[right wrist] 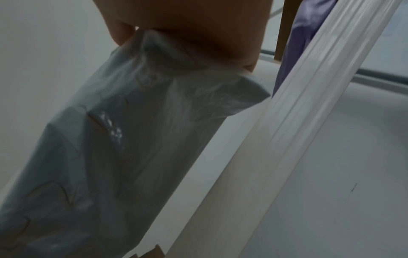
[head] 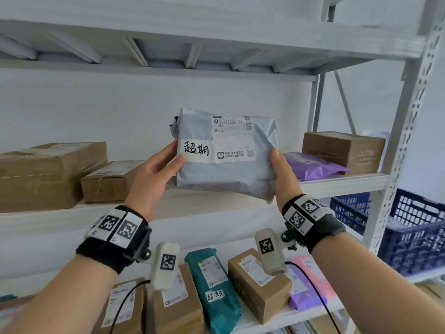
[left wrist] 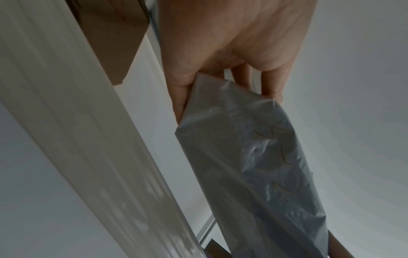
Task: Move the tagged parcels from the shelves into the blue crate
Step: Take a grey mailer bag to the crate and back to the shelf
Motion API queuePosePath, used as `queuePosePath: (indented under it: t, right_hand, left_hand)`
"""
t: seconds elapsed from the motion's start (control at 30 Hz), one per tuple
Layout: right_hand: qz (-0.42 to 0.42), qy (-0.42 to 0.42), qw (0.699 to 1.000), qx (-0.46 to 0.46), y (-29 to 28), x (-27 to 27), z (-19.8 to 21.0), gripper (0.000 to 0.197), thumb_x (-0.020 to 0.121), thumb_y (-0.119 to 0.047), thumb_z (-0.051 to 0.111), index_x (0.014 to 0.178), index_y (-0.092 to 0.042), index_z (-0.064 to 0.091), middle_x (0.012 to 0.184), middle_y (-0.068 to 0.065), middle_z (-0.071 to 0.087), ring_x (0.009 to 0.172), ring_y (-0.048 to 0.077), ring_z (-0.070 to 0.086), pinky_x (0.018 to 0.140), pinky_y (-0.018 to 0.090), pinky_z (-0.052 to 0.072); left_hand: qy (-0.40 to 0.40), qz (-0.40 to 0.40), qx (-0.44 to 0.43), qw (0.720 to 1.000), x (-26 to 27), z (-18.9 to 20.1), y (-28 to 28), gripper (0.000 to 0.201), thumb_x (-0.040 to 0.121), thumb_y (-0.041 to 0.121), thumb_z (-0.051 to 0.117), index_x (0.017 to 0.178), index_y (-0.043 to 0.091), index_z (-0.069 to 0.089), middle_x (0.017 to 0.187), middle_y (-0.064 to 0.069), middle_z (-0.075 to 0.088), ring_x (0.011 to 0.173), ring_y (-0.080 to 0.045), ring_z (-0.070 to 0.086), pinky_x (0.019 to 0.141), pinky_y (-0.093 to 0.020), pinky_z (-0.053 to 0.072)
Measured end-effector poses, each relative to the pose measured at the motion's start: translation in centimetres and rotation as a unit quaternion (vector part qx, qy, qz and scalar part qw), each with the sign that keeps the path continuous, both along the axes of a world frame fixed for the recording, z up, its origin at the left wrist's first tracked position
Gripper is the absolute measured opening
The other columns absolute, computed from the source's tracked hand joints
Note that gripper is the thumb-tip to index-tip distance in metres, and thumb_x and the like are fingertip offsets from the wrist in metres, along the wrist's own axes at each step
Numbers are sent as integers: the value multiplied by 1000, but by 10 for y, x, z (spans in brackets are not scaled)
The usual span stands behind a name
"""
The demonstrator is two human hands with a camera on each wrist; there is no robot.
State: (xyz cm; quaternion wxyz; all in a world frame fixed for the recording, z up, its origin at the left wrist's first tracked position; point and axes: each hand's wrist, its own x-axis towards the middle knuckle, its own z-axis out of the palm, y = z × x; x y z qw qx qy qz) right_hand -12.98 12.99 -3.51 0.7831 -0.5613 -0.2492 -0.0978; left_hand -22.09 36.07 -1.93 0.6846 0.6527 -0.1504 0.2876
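White shelf rack [head: 342, 183]: several cardboard boxes and mailers on two levels. Blue crate [head: 419, 237] far right beyond upright, contents unclear. Grey poly mailer [head: 226, 165], handwritten tag [head: 196, 150] on front, lifted clear above middle shelf; left hand [head: 154, 174] and right hand [head: 285, 175] each clamped on one side edge. Carry to crate not done. Teal mailer [head: 214, 292], also tagged, waits on lower shelf.

I see grey parcel [head: 226, 162]: crinkled glossy plastic film, matt paper labels. Boxes [head: 343, 150]: matt cardboard, taped. Shelves [head: 342, 183]: painted metal.
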Motion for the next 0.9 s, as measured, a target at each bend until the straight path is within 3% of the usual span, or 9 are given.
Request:
queuePosePath:
  t: [0.13, 0.23, 0.33, 0.4, 0.5, 0.6, 0.73, 0.83, 0.9]
  right_hand:
    - [-22, -4, 1000, 2, -19, -10, -4, 43, 103, -31, 37, 141, -13, 45, 128, 4, 61, 106, 9, 64, 78, 16, 53]
    - [-58, -15, 998, -11, -35, -17, -5, 35, 104, -27, 36, 133, -14, 49, 120, 5, 65, 96, 8, 67, 76, 18, 53]
    - [-104, -27, 994, -29, -50, -22, -5, 39, 104, -28, 37, 141, -20, 45, 118, 5, 64, 89, 7, 64, 76, 20, 51]
    - [-133, -34, 990, -40, -61, -26, -7, 43, 102, -32, 40, 144, -25, 42, 125, 7, 62, 97, 10, 63, 82, 23, 51]
    - [-164, -31, 985, -31, -82, -32, -13, 42, 98, -36, 43, 139, -27, 47, 130, 5, 62, 114, 20, 61, 101, 42, 48]
    - [-185, -11, 982, -19, -107, -36, -20, 44, 97, -40, 47, 139, -27, 47, 130, 4, 61, 116, 26, 60, 103, 53, 44]
    - [-236, 22, 971, -17, -154, -44, -32, 66, 83, -59, 56, 141, -28, 46, 133, 5, 59, 121, 28, 57, 104, 53, 43]
    - [-244, 21, 969, -16, -200, -54, -38, 41, 94, -44, 51, 133, -30, 53, 127, 5, 63, 113, 26, 62, 99, 51, 49]
    - [-235, 18, 972, -12, -235, -61, -40, 25, 100, -31, 44, 121, -36, 57, 119, 3, 67, 104, 21, 67, 90, 43, 55]
  left_hand:
    - [2, -51, -7, 999, 10, -6, -16, 38, 87, 20, 59, 123, 34, 58, 117, 14, 68, 111, -6, 63, 77, -20, 54]
    - [7, -79, -7, 997, 18, -9, -28, 43, 80, 29, 61, 122, 35, 59, 120, 13, 68, 113, -8, 62, 77, -20, 54]
    - [10, -100, -15, 995, 25, -15, -44, 41, 79, 30, 62, 120, 35, 60, 118, 13, 68, 113, -7, 62, 77, -21, 54]
    - [13, -110, -20, 994, 31, -18, -57, 39, 81, 28, 61, 119, 35, 61, 115, 15, 69, 110, -5, 63, 77, -20, 53]
    - [20, -124, -18, 992, 40, -23, -79, 37, 86, 24, 60, 121, 34, 60, 116, 14, 69, 110, -5, 63, 78, -21, 53]
    - [26, -145, -15, 989, 46, -27, -107, 32, 92, 18, 56, 120, 35, 60, 113, 16, 70, 106, -4, 64, 74, -20, 53]
    - [38, -167, -6, 985, 51, -34, -156, 32, 95, 17, 55, 120, 36, 60, 114, 15, 69, 107, -5, 65, 72, -19, 54]
    - [54, -179, -16, 982, 54, -42, -201, 31, 95, 18, 56, 118, 38, 61, 116, 16, 69, 107, -4, 64, 74, -20, 54]
    - [61, -195, -22, 979, 54, -47, -236, 30, 94, 19, 56, 115, 38, 62, 112, 16, 70, 106, -3, 64, 76, -21, 54]
